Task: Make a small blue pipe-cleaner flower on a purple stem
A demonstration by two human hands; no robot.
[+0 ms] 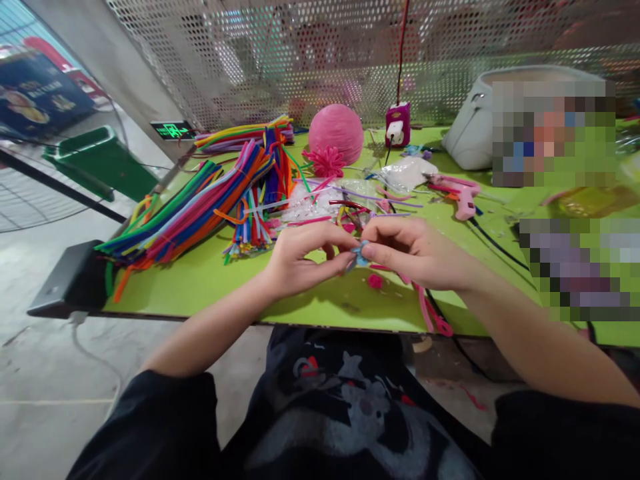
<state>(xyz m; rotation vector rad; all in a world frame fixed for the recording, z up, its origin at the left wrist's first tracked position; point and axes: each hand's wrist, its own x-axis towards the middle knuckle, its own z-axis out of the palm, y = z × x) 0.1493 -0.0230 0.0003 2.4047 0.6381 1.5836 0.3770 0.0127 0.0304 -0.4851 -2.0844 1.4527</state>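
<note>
Far left of a pink ball [336, 133], a green bin [103, 160] stands beyond the lime surface [240, 293], its contents out of sight. Bundled pipe cleaners [200, 207] lie lengthwise left of the ball, probably to keep the long stems straight and within reach. In front of the ball, a clear plastic bag [307, 200] holds pale contents too indistinct to name. Nearer the person than the ball, the left hand [305, 257] and right hand [423, 253] pinch a small blue piece [361, 256] between their fingertips, seemingly gripped from both sides for fine control. Right of the ball sit a pink glue gun [466, 199], its cord trailing, and a white container [467, 130], its contents obscured.
</note>
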